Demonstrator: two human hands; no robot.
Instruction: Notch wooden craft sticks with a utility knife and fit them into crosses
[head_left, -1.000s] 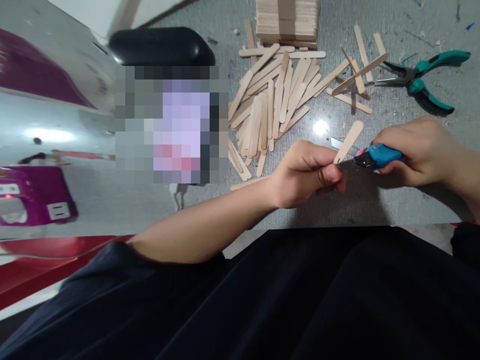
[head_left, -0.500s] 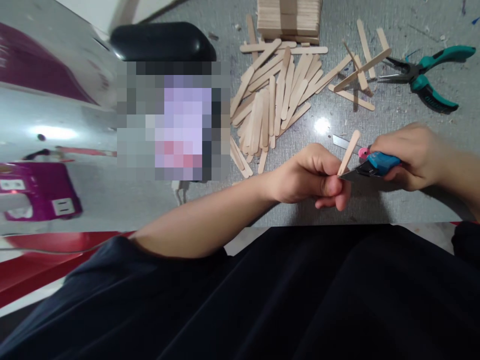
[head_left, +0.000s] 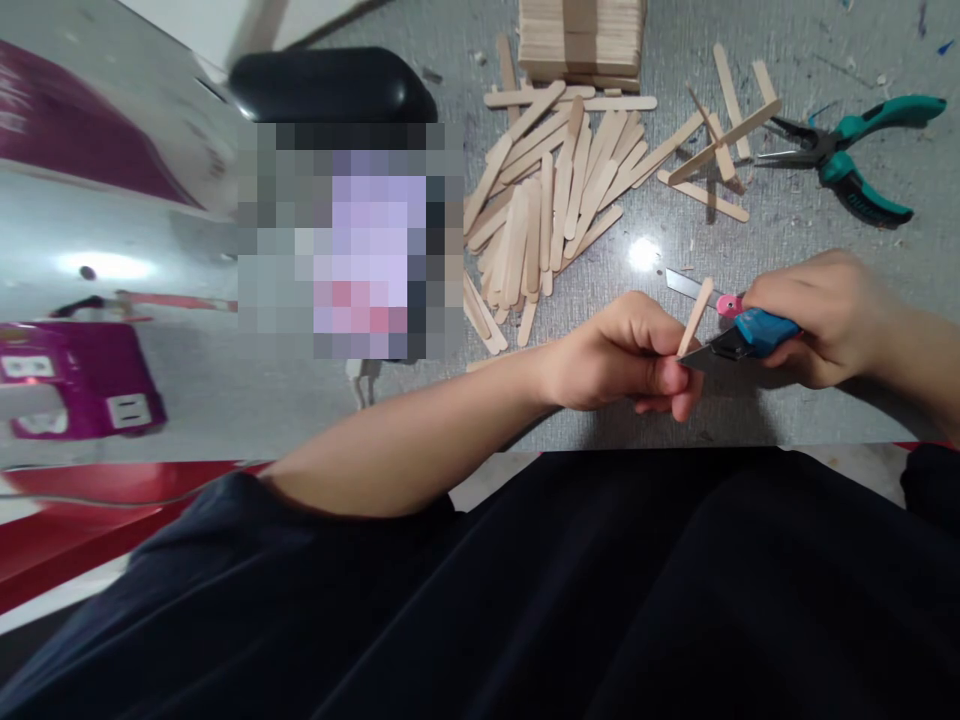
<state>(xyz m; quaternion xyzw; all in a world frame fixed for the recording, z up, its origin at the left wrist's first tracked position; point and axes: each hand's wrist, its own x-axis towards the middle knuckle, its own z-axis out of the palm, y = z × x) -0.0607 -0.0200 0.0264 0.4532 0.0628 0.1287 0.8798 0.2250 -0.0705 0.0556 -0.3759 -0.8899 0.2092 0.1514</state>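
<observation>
My left hand point(head_left: 626, 355) is closed, pinching the lower end of a wooden craft stick point(head_left: 695, 316) that points up and to the right. My right hand point(head_left: 814, 315) is wrapped round a blue utility knife point(head_left: 742, 338) with a pink slider. The knife's blade tip meets the stick right at my left fingertips. A loose metal blade piece point(head_left: 684, 284) lies on the grey surface just behind the stick.
A loose pile of craft sticks point(head_left: 547, 200) lies behind my hands, with a neat stack point(head_left: 581, 40) further back. Teal-handled pliers point(head_left: 847, 155) lie at the far right near a few crossed sticks point(head_left: 720, 140). A black case point(head_left: 330, 85) and a purple box point(head_left: 75, 380) are to the left.
The stick has turned more upright and shows shorter above my left fingers. The knife stays against its base; both hands shifted only slightly.
</observation>
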